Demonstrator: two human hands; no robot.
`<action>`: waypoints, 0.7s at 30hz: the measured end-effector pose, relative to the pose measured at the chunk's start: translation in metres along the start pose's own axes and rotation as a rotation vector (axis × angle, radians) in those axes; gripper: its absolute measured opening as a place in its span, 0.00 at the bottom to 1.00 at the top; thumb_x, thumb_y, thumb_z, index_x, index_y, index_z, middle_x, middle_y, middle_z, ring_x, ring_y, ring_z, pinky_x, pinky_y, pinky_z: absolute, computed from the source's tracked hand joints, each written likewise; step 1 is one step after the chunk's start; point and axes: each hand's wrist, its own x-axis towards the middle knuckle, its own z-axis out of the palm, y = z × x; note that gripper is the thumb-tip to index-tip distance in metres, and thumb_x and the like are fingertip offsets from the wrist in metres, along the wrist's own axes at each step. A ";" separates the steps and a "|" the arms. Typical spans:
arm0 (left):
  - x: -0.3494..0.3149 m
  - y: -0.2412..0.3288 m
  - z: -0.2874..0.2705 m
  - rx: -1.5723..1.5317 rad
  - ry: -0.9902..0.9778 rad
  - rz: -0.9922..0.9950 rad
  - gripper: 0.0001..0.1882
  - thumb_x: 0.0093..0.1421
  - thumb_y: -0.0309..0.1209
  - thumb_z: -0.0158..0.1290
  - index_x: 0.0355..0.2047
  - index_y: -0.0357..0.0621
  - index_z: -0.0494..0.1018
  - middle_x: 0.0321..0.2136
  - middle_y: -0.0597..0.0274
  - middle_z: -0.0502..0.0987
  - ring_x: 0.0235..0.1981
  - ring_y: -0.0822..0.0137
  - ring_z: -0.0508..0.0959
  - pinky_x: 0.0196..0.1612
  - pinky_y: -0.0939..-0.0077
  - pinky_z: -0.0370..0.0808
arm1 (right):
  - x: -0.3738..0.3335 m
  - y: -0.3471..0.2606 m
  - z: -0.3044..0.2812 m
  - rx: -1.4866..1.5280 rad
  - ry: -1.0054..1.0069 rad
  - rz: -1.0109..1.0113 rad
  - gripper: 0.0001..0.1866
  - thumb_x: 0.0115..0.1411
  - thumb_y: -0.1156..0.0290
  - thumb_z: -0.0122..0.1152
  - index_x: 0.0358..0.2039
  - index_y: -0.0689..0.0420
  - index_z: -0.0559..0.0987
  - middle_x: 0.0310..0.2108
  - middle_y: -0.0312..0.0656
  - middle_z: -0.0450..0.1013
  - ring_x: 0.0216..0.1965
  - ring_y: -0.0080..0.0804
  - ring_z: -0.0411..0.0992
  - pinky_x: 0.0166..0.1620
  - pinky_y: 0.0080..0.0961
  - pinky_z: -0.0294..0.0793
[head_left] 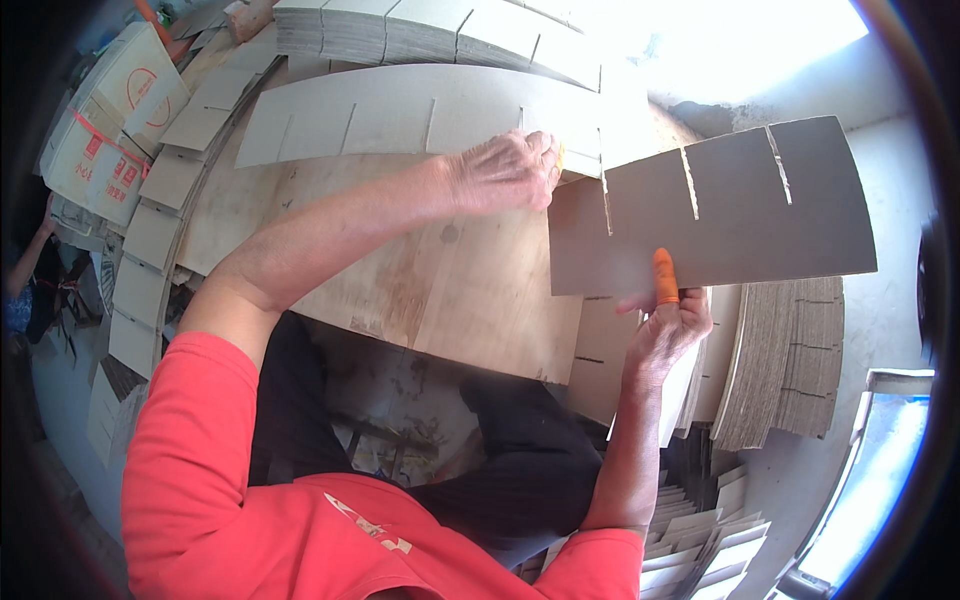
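Mid-right, our right hand (672,325) is pinching one already slotted card (730,225), our left hand (505,172) holding something unclear, a stack (420,38) seemingly remaining top-centre.

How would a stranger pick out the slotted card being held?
From the wooden table, look right to the right hand. It holds the slotted card by its lower edge. Its visible face is darker than the pale sheet on the table.

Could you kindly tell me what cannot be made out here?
In the head view:
Left hand: what its fingertips touch; the hand itself hides it.
Yellow patch beside it: too small to identify.
Right hand: any fingertips beneath the grey slotted sheet, which hides them.
Other person, far left: largely cut off by dark rim.
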 end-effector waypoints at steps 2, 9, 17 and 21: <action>0.000 0.004 -0.005 -0.043 0.010 0.009 0.06 0.43 0.22 0.54 0.22 0.30 0.73 0.31 0.47 0.74 0.29 0.65 0.72 0.22 0.78 0.71 | 0.000 0.001 0.000 -0.024 0.002 -0.014 0.09 0.58 0.73 0.63 0.33 0.66 0.75 0.23 0.40 0.73 0.12 0.24 0.70 0.19 0.17 0.66; -0.005 0.023 -0.024 -0.044 0.067 0.061 0.08 0.41 0.23 0.54 0.22 0.29 0.73 0.31 0.45 0.75 0.27 0.66 0.71 0.20 0.79 0.69 | -0.001 0.002 0.005 -0.101 -0.027 -0.038 0.08 0.59 0.71 0.62 0.32 0.63 0.77 0.20 0.38 0.73 0.14 0.21 0.69 0.18 0.16 0.64; -0.009 0.049 -0.058 -0.096 0.042 0.154 0.16 0.35 0.26 0.54 0.26 0.27 0.75 0.28 0.49 0.76 0.25 0.69 0.70 0.18 0.84 0.66 | 0.001 0.016 0.009 -0.088 -0.086 -0.018 0.09 0.62 0.70 0.59 0.35 0.63 0.77 0.21 0.37 0.73 0.12 0.22 0.69 0.19 0.16 0.64; -0.017 0.079 -0.075 -0.093 0.061 0.150 0.15 0.35 0.29 0.54 0.24 0.29 0.75 0.26 0.49 0.76 0.25 0.69 0.70 0.18 0.84 0.65 | 0.001 0.023 0.018 -0.081 -0.069 0.049 0.09 0.63 0.69 0.58 0.36 0.63 0.76 0.23 0.37 0.72 0.12 0.21 0.68 0.20 0.17 0.64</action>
